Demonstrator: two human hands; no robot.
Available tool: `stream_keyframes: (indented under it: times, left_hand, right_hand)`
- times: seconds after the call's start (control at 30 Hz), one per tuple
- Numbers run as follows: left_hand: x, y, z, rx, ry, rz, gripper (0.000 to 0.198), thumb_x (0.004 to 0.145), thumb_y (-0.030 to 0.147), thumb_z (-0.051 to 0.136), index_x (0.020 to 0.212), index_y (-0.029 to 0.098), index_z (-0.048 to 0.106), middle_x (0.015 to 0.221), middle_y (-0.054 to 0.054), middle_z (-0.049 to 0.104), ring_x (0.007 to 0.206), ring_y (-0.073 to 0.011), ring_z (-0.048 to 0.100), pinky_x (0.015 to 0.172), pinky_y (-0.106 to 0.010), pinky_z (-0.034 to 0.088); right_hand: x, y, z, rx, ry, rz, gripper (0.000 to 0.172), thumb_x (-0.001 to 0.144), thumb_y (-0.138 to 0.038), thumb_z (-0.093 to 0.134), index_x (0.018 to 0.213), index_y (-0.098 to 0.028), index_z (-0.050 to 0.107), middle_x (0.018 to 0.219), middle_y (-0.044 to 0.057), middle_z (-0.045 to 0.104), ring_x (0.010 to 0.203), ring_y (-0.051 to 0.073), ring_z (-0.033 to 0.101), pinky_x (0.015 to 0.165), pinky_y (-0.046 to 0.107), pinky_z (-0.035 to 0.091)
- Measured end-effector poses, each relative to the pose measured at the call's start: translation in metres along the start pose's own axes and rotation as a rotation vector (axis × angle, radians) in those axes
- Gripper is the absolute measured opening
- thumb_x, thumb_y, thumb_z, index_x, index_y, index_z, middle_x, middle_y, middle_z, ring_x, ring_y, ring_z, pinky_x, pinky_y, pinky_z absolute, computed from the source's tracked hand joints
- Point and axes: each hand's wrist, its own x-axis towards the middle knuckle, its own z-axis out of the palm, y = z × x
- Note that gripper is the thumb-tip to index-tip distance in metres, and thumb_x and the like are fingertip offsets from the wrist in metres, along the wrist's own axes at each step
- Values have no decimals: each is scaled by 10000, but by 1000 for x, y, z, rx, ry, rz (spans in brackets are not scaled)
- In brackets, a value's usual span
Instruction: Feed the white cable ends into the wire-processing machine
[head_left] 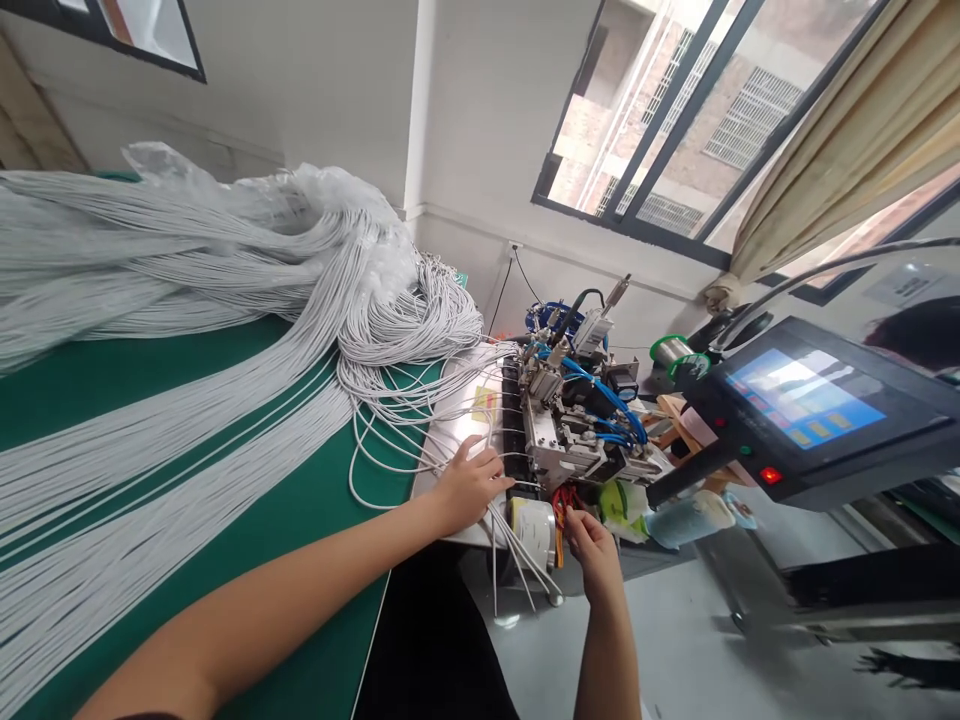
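My left hand (469, 490) is bent over several loose white cables (517, 545), its fingers closed around them. Their free ends hang past the table's front edge, below the hand. The fingertips are close to the black slotted rail of a bench machine (551, 425), where other white cables lie side by side. On the right, my right hand (594, 548) pinches at a cluster of thin red and orange wires (564, 505); the exact grip is partly hidden by the fingers. A round white container (533, 532) with a label stands between the two hands.
Long bundles of white cable (300, 290) cover much of the green table (315, 480) at left. A control screen (806, 385) on an arm juts in at right. Behind it are a solder-like wire spool (675, 355) and part of a person's head (919, 335). A bluish bottle (690, 520) lies below.
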Motion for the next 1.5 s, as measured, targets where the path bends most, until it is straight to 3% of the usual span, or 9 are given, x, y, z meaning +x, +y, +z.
stream_keyframes:
  times: [0.37,0.53,0.63,0.83,1.03,1.23,1.3,1.4,1.5]
  left_hand:
    - [2,0,2,-13,-64,-44,394,755,180,617,1146,219,591,1069,-41,613,1081,-219,516,1041,-444,273]
    - [2,-1,10,-32,74,-89,422,733,122,608,1146,209,599,1296,-60,537,1260,-233,415,1053,-402,304]
    - [-1,-1,9,12,179,-83,376,761,112,600,1115,237,624,1337,-66,505,1255,-252,418,1036,-424,321]
    - [-6,-3,-8,-61,254,90,368,812,40,498,1114,204,632,1049,-63,632,992,-187,551,884,-344,445]
    - [-8,-3,-11,-91,306,297,289,923,207,510,1204,204,579,1069,-52,662,980,-153,566,895,-307,450]
    - [-10,-2,-6,-53,344,253,202,921,273,550,1106,263,631,887,-1,689,1012,-160,582,1015,-381,333]
    - [-9,-2,-7,-73,354,258,200,934,271,525,1098,250,636,800,10,671,900,-137,607,1006,-377,340]
    - [-6,-1,-9,-90,366,267,216,946,298,499,1092,218,637,658,35,609,643,-97,568,876,-337,426]
    - [-4,-2,-9,-104,365,247,249,947,329,496,1107,190,627,600,39,577,564,-91,545,650,-259,443]
  right_hand:
    - [-28,-48,2,-176,93,-223,471,675,-656,662,613,-189,634,560,21,543,499,165,475,447,261,354]
    - [-45,-44,-12,-231,143,-226,464,675,-652,660,609,-194,638,555,18,542,516,174,489,462,262,372]
    - [-55,-43,-20,-260,103,-206,432,706,-616,658,680,-184,661,600,25,564,550,176,503,474,253,372]
    - [-72,-52,-21,-285,-22,-199,377,796,-539,615,796,-167,675,644,31,573,565,168,505,474,241,369]
    - [-77,-65,-8,-348,-77,-409,244,859,-410,592,833,-197,710,738,55,644,706,209,587,641,283,453]
    - [-65,-70,4,-416,-222,-569,131,868,-276,602,926,-237,713,855,74,669,746,215,597,627,292,455]
    - [-60,-72,9,-431,-288,-619,177,866,-245,608,1018,-259,699,872,67,669,761,211,593,650,299,464]
    - [-55,-77,21,-421,-405,-643,283,880,-227,594,1150,-286,653,905,60,673,779,202,602,688,306,483]
    - [-52,-82,34,-381,-480,-633,244,895,-223,569,1104,-283,681,958,68,678,848,206,626,755,315,497]
